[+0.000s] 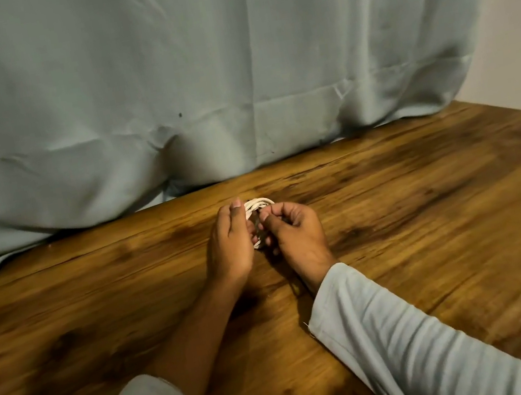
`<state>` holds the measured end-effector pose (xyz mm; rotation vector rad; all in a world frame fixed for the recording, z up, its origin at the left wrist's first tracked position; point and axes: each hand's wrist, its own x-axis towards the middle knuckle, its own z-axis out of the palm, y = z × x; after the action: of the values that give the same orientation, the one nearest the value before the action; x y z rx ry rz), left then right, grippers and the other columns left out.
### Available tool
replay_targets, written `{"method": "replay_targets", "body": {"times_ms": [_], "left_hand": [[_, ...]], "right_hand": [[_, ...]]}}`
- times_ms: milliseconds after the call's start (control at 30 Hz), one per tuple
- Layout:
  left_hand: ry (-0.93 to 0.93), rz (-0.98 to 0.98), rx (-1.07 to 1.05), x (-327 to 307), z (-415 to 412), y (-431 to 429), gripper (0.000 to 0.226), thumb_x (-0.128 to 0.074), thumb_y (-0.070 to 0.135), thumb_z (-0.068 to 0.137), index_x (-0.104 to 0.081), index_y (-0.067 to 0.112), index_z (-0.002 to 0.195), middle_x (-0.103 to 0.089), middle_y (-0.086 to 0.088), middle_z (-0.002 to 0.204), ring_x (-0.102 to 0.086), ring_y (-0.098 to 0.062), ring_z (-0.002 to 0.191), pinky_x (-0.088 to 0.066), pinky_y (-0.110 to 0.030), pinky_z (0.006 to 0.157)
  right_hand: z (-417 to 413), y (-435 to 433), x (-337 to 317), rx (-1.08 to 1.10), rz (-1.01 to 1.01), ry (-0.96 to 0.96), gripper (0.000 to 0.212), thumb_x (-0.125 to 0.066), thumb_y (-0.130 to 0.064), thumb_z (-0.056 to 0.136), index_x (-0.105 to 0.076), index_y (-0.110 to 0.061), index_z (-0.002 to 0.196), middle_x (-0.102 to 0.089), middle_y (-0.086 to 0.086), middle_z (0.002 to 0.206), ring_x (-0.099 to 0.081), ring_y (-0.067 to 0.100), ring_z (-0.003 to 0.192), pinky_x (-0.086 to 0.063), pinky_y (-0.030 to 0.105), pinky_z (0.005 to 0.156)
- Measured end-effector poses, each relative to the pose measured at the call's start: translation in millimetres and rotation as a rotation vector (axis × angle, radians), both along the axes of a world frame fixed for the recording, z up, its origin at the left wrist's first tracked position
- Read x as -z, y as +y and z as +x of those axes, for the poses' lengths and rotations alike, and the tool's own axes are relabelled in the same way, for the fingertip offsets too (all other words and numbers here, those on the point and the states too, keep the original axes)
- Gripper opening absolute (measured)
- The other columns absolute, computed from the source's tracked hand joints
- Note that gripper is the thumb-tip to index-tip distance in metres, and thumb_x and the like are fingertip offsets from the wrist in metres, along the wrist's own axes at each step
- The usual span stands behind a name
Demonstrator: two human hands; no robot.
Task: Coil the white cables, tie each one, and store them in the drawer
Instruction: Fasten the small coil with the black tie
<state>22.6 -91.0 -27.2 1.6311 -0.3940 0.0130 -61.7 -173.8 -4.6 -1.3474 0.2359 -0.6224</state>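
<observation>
Head view: one white cable [258, 205], coiled, held over the wooden surface [427, 202]. Left hand [230, 241] fingers curl round the coil to keep its loops together; right hand [296, 229] pinches what seems a dark tie [258, 224] across it, for binding.

Left hand [228, 237], right hand [293, 226], fingers curled.

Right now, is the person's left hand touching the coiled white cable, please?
Touching: the head view shows the left hand gripping the coiled white cable.

No legible text anywhere.
</observation>
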Motion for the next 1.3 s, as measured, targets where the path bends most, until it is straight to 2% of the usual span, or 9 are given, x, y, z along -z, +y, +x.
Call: {"method": "replay_targets", "body": {"times_ms": [233,333,433,533,667,900,1067,1200,1300], "left_hand": [[-0.095,0.017,-0.014,-6.4,-9.3,1.0,0.035,-0.035,0.074,0.086,-0.058,0.047,0.084,-0.059,0.006,0.076,-0.063,-0.038,0.083,-0.054,-0.059,0.084],[-0.083,0.001,0.006,-6.9,-11.1,-2.0,0.033,-0.036,0.072,0.086,-0.059,0.048,0.086,-0.061,0.008,0.074,-0.060,-0.023,0.075,-0.055,-0.057,0.080],[-0.019,-0.034,0.049,-5.9,-12.4,-5.8,0.037,-0.040,0.075,0.080,-0.061,0.047,0.094,-0.064,0.004,0.076,-0.059,-0.023,0.074,-0.054,-0.056,0.075],[0.030,-0.029,0.077,-6.5,-14.3,-6.0,0.043,-0.042,0.076,0.078,-0.067,0.046,0.096,-0.062,0.008,0.070,-0.058,-0.019,0.071,-0.049,-0.046,0.071],[0.002,-0.026,0.122,-7.7,-13.6,-2.8,0.044,-0.043,0.075,0.083,-0.069,0.039,0.087,-0.058,0.012,0.064,-0.057,-0.022,0.071,-0.047,-0.048,0.070],[-0.132,0.030,0.066,-9.8,-10.3,6.4,0.035,-0.041,0.066,0.091,-0.065,0.042,0.091,-0.066,0.014,0.077,-0.063,-0.019,0.079,-0.056,-0.055,0.084],[-0.189,0.085,-0.003,-14.9,-4.0,12.3,0.028,-0.039,0.057,0.097,-0.062,0.046,0.086,-0.068,0.009,0.083,-0.065,-0.022,0.082,-0.055,-0.053,0.084],[-0.267,0.144,-0.081,-15.6,4.9,19.9,0.033,-0.039,0.051,0.103,-0.063,0.028,0.098,-0.069,0.000,0.092,-0.065,-0.028,0.089,-0.053,-0.052,0.088],[-0.311,0.216,-0.149,-16.3,9.1,24.8,0.032,-0.038,0.041,0.109,-0.061,0.022,0.099,-0.066,0.004,0.089,-0.064,-0.028,0.090,-0.051,-0.054,0.093]], "right_hand": [[4.0,5.7,2.5,-0.036,0.261,0.002,0.014,-0.059,-0.007,0.102,-0.070,-0.002,0.094,-0.066,0.004,0.067,-0.050,0.009,0.051,-0.042,0.019,0.044],[0.9,4.9,-2.5,-0.102,0.402,-0.036,0.014,-0.059,-0.005,0.101,-0.070,-0.004,0.093,-0.065,0.005,0.066,-0.050,0.006,0.049,-0.042,0.015,0.043],[1.0,2.2,-3.5,-0.129,0.464,-0.033,0.015,-0.057,-0.003,0.101,-0.070,-0.005,0.093,-0.065,0.007,0.063,-0.051,0.006,0.047,-0.043,0.015,0.043],[2.2,0.2,-2.7,-0.133,0.443,-0.026,0.014,-0.056,-0.003,0.101,-0.069,-0.003,0.096,-0.065,0.009,0.063,-0.052,0.007,0.048,-0.044,0.015,0.045],[3.4,-1.1,-1.1,-0.136,0.377,-0.031,0.012,-0.058,-0.005,0.101,-0.069,-0.001,0.099,-0.065,0.010,0.067,-0.051,0.008,0.050,-0.043,0.017,0.045],[0.9,-1.5,-3.5,-0.189,0.291,0.043,0.017,-0.061,-0.004,0.100,-0.067,-0.004,0.084,-0.065,0.009,0.072,-0.044,0.009,0.046,-0.033,0.020,0.040],[-8.9,-17.0,-7.1,-0.289,0.193,0.095,0.007,-0.064,-0.005,0.098,-0.067,-0.003,0.092,-0.064,0.011,0.074,-0.041,0.012,0.047,-0.032,0.020,0.040],[-18.9,-30.2,-13.1,-0.301,0.160,0.090,0.008,-0.067,-0.007,0.096,-0.071,-0.010,0.090,-0.068,0.008,0.077,-0.045,0.010,0.047,-0.036,0.021,0.041],[-26.8,-34.7,-23.7,-0.320,0.215,0.054,0.013,-0.064,-0.010,0.096,-0.071,-0.015,0.087,-0.068,0.002,0.076,-0.048,0.006,0.048,-0.040,0.018,0.040]]}}
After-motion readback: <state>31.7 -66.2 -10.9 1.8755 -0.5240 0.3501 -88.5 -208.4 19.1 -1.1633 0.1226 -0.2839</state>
